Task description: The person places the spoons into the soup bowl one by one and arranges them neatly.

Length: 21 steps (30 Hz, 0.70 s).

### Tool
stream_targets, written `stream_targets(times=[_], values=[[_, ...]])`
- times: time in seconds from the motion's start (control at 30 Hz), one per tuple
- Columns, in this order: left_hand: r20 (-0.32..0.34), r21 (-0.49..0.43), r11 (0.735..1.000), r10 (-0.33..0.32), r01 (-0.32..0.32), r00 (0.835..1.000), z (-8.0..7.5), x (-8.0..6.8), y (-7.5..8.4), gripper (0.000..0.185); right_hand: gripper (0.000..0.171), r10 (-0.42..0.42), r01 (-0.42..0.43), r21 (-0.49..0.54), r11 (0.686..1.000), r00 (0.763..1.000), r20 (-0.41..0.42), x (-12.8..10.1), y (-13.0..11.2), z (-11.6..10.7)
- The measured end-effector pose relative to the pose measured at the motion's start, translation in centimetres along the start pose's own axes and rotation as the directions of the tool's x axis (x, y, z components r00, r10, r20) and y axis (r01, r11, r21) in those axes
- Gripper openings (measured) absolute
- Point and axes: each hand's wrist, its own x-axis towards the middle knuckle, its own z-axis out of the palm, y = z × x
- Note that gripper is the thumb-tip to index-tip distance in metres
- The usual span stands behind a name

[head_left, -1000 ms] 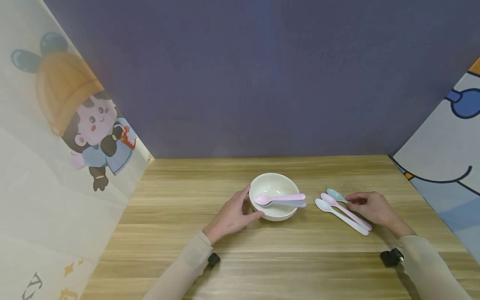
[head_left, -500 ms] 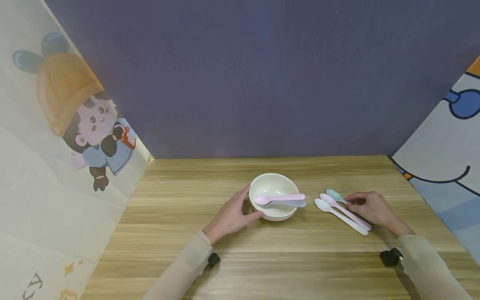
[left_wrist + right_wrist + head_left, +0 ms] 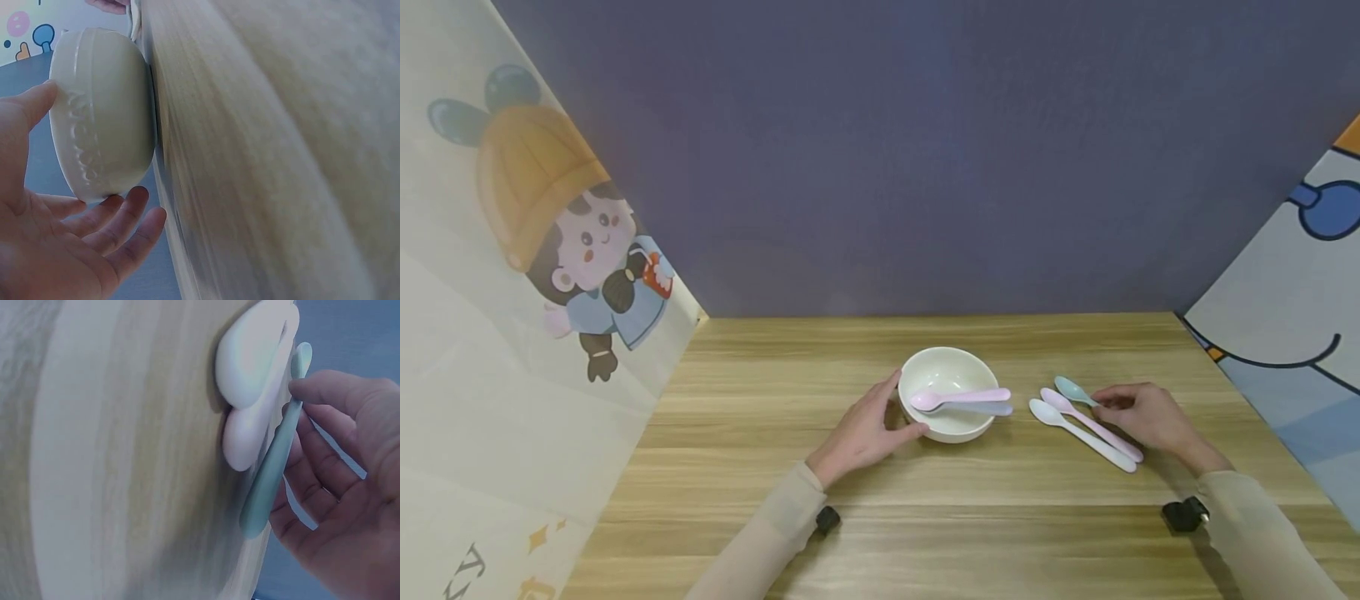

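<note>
My left hand (image 3: 861, 433) cups the left side of the cream bowl (image 3: 948, 393) near the middle of the tabletop (image 3: 1000, 500), fingers relaxed and spread against its wall rather than closed around it; a pink spoon (image 3: 958, 397) and a lilac one (image 3: 981, 408) already lie across the bowl, handles out over its right rim. My right hand (image 3: 1142, 417) sits toward the right edge, thumb and fingertips pinching the handle of the teal spoon (image 3: 1073, 390), which lies flat on the wood just beyond a second pink spoon (image 3: 1090, 423) and a white spoon (image 3: 1081, 433), the three packed side by side. I judge these spoons to be light, stiff plastic with a smooth, somewhat slippery finish, so the thin handle is the place to grip, and a firm pinch should stop it twisting. The neighbouring spoons are close enough to get nudged. The bowl looks light enough to slide, which is why a steadying palm helps. Bare wood lies between spoons and bowl, and toward the near edge.
</note>
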Motion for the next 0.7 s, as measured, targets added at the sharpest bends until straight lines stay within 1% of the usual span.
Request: stream_targets(times=[0.2, 0.4, 0.57, 0.7], values=[[-0.004, -0.001, 1.000, 0.012, -0.012, 1.000, 0.0, 0.0, -0.1, 0.106, 0.027, -0.007, 0.007, 0.011, 1.000, 1.000, 0.003, -0.2, -0.4, -0.3], [0.007, -0.002, 1.000, 0.003, -0.003, 1.000, 0.0, 0.0, -0.1, 0.107, 0.028, 0.001, -0.002, 0.023, 1.000, 1.000, 0.019, -0.4, -0.9, -0.3], [0.002, -0.010, 1.000, 0.014, -0.014, 1.000, 0.0, 0.0, -0.1, 0.106, 0.030, -0.004, 0.003, 0.025, 1.000, 1.000, 0.018, -0.3, -1.3, -0.5], [0.002, -0.006, 1.000, 0.008, -0.008, 1.000, 0.0, 0.0, -0.1, 0.106, 0.031, -0.004, 0.003, 0.024, 1.000, 1.000, 0.016, -0.2, -1.7, -0.7]])
